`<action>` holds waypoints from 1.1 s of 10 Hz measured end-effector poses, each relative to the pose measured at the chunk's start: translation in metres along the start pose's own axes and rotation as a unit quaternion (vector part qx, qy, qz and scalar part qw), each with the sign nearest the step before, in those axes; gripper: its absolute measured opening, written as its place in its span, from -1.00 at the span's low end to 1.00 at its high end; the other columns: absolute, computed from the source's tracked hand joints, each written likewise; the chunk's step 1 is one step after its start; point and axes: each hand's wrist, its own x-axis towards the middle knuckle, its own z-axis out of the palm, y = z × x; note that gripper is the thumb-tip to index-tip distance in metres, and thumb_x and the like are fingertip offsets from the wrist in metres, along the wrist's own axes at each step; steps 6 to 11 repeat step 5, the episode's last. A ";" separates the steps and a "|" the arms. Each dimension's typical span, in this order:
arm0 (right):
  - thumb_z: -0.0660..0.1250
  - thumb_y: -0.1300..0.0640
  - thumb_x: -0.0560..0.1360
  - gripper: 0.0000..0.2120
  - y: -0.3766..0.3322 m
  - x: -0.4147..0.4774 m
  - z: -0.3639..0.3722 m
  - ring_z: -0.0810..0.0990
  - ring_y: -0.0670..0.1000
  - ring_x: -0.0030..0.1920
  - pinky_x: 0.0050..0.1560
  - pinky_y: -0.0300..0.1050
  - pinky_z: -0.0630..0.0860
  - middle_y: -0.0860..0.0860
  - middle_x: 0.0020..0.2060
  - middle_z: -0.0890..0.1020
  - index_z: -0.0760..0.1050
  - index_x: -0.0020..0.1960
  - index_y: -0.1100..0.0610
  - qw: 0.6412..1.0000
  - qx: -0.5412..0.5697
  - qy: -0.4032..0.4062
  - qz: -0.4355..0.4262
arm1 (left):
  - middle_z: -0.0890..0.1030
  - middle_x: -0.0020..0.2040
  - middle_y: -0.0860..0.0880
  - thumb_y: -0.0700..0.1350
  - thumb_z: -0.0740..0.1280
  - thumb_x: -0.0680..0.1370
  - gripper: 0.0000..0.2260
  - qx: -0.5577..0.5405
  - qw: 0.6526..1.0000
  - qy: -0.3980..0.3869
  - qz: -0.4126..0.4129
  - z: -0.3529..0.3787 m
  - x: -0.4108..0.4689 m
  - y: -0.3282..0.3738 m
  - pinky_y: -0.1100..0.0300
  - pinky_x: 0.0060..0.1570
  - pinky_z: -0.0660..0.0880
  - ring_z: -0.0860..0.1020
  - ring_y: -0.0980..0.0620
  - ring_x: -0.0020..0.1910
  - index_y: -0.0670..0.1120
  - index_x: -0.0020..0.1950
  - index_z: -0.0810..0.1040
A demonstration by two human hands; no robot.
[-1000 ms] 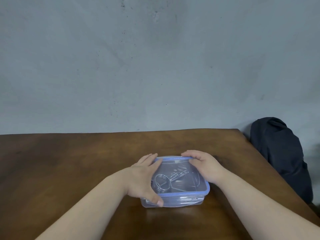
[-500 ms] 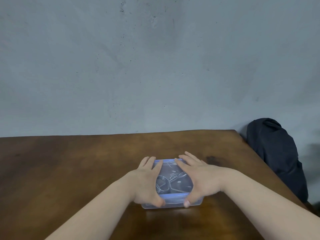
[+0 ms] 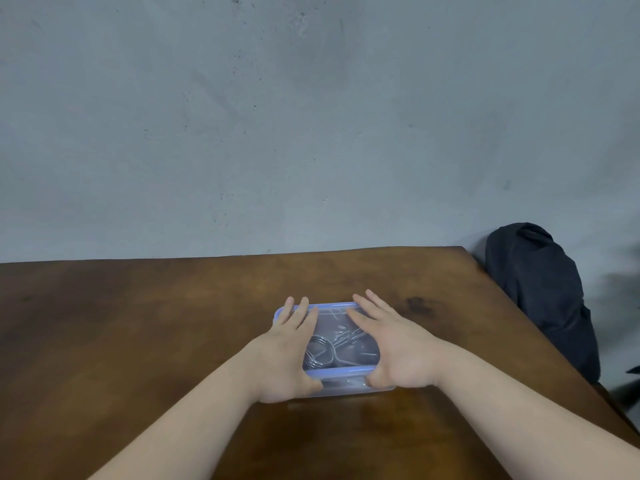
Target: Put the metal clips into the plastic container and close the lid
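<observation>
A clear plastic container [image 3: 343, 389] stands on the wooden table [image 3: 138, 323], a little right of centre. Its transparent lid with a blue rim [image 3: 341, 371] lies on top. Through the lid I see metal wire clips [image 3: 320, 351] inside. My left hand [image 3: 287, 355] lies flat on the lid's left side, fingers stretched forward, thumb against the front edge. My right hand [image 3: 398, 348] lies flat on the right side in the same way, thumb at the front rim. The hands hide both side edges of the container.
A dark bag or bundle of cloth [image 3: 543, 296] leans against the grey wall [image 3: 311, 133] just past the table's right edge. The table's far edge meets the wall.
My right hand moved from the far right corner onto the lid top. Both hands have flattened and spread over the lid, with the thumbs now at the front rim.
</observation>
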 end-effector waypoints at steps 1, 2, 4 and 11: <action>0.47 -0.05 0.37 0.03 0.001 -0.003 0.005 -0.37 -0.18 0.57 0.52 -0.20 0.02 -0.15 0.65 -0.21 -0.05 0.66 -0.01 1.000 0.014 0.021 -0.015 | -0.30 0.71 0.10 0.17 0.46 0.52 0.05 -0.026 0.999 0.019 0.002 0.002 -0.001 0.000 0.14 0.61 0.17 -0.33 0.09 0.67 0.00 0.72 -0.23; 0.50 -0.14 0.35 0.04 0.003 -0.007 0.002 -0.42 -0.21 0.55 0.55 -0.09 0.09 -0.21 0.63 -0.26 -0.03 0.66 -0.07 0.999 0.030 0.013 -0.013 | -0.32 0.70 0.13 0.20 0.55 0.45 0.13 -0.066 0.998 0.012 -0.009 0.002 -0.002 -0.001 0.05 0.64 0.14 -0.35 0.11 0.66 0.07 0.72 -0.20; 0.40 -0.38 0.40 -0.05 0.007 -0.015 -0.017 -0.35 -0.11 0.59 0.61 0.12 -0.06 -0.16 0.65 -0.15 0.05 0.64 -0.17 0.996 0.079 -0.032 0.008 | 0.08 0.73 0.03 0.52 0.33 0.37 0.02 -0.207 0.978 0.023 -0.020 -0.018 -0.004 -0.018 0.04 0.65 0.01 -0.07 0.07 0.70 0.07 0.71 0.14; 0.29 -0.32 0.54 -0.42 0.007 -0.016 -0.038 0.07 -0.06 0.61 0.59 0.01 0.06 -0.05 0.61 0.24 0.40 0.50 -0.14 0.984 0.172 0.036 0.011 | 0.46 0.53 0.08 0.24 0.32 0.64 -0.49 -0.306 0.948 0.083 -0.031 -0.036 -0.003 -0.022 0.12 0.54 0.27 0.36 0.06 0.57 0.08 0.55 0.45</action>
